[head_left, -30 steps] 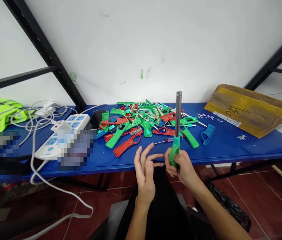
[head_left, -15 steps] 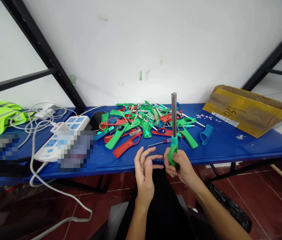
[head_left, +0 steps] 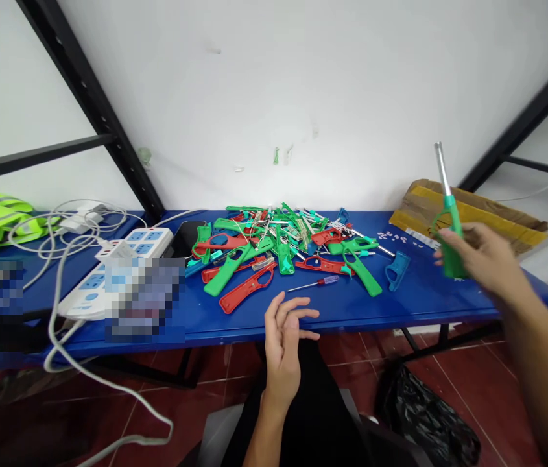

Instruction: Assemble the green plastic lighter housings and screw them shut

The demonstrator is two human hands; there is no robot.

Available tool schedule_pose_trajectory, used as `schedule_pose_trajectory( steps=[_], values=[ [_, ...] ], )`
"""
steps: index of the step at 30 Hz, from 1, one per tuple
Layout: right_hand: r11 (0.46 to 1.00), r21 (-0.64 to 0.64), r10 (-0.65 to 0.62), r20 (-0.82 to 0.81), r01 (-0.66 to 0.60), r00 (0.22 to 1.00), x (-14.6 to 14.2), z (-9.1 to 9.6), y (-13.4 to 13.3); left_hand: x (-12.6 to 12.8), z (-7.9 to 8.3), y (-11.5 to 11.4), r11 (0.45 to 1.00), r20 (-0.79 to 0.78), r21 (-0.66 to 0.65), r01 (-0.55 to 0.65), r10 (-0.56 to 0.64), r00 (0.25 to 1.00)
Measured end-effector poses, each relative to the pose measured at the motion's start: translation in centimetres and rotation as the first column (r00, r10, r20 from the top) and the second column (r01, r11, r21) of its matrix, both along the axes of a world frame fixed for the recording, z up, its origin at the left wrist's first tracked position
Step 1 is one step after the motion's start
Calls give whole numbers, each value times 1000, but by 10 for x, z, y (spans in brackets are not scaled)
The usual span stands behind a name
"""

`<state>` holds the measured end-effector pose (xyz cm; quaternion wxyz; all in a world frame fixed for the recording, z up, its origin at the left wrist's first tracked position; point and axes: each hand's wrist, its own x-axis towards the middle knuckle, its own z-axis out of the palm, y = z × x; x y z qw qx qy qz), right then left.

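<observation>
- Head view; my right hand [head_left: 480,250] is closed on the green lighter [head_left: 453,215], thumb and fingers wrapped about the handle; the forearm is blurred.
- Lighter held up in front of the cardboard box [head_left: 492,224], at the right end of the blue table [head_left: 351,312]; whether it touches the box, I cannot tell.
- Long axis: near upright, handle low in my palm, metal tube rising from it; tip tilts a little to my left, away from the wrist.
- My right hand is plainly the nearer one; the lighter lies well apart from my left.
- My left hand [head_left: 283,357] is empty, fingers loosely spread, at the table's front edge; nearest to it, the screwdriver [head_left: 320,283], lying just beyond the fingertips, shaft pointing left.
- Between lighter and heap of lighter parts [head_left: 283,227]: a blue half-shell [head_left: 397,269], lying left of my right hand; the heap sits farther left, against the wall [head_left: 351,97].
</observation>
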<state>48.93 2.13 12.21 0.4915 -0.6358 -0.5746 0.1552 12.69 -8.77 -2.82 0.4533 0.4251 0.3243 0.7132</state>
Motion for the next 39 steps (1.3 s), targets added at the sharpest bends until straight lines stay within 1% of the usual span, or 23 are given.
schedule_pose_trajectory(
  steps=[1,2,3,4,5,6,8,9,11,14,17,19,21,23,25,27,29,31,33,36,39],
  values=[
    [994,52,-97,107,92,990,30,13,9,0,0,0,1000,3,-1,1,-1,1000],
    [978,119,-194,194,173,962,60,25,18,0,0,0,1000,5,0,4,-4,1000],
    [957,184,-268,270,224,925,88,35,27,0,0,0,1000,5,1,7,-7,1000],
    [935,266,-334,431,236,838,113,43,35,0,0,0,1000,5,1,9,-9,1000],
    [920,315,-374,533,232,759,134,49,44,1,-1,-1,1000,1,1,11,-11,1000],
    [918,321,-383,559,234,736,152,53,53,1,-1,-1,1000,-8,1,15,-15,1000],
    [924,304,-373,584,231,721,172,55,72,3,-3,-1,1000,-34,1,17,-17,999],
    [931,287,-358,587,227,726,175,54,82,4,-4,-1,1000,-48,-2,17,-17,999],
    [943,257,-326,591,210,738,169,49,98,5,-6,-1,1000,-69,0,21,-21,997],
    [957,241,-277,597,160,753,139,42,113,4,-9,0,999,-75,18,39,-38,996],
    [965,258,-211,637,54,741,88,37,115,2,-10,1,998,-83,28,52,-50,995],
    [967,244,-119,691,-75,713,39,29,109,1,-9,1,997,-114,26,73,-69,991],
    [956,186,10,751,-225,660,-21,14,94,0,-8,0,994,-158,37,99,-92,983],
    [926,105,137,803,-363,581,-87,-8,73,0,-6,0,993,-184,59,105,-92,979],
    [881,7,254,836,-472,486,-151,-33,49,0,-6,0,993,-186,69,99,-84,979],
    [853,-69,324,848,-517,420,-205,-56,30,-1,-6,1,993,-182,71,96,-81,980],
    [854,-122,353,850,-506,390,-242,-73,21,-2,-7,1,992,-188,73,102,-87,978],
    [875,-157,354,852,-458,385,-263,-81,22,-2,-8,1,991,-197,76,107,-91,976],
    [897,-187,349,854,-400,385,-272,-81,31,-2,-9,1,992,-202,73,106,-89,975],
    [911,-237,362,852,-338,379,-272,-71,50,-3,-7,-2,992,-228,44,120,-107,968],
    [904,-287,396,838,-316,374,-270,-60,69,-15,5,-2,995,-263,7,102,-97,960]
  ],
)
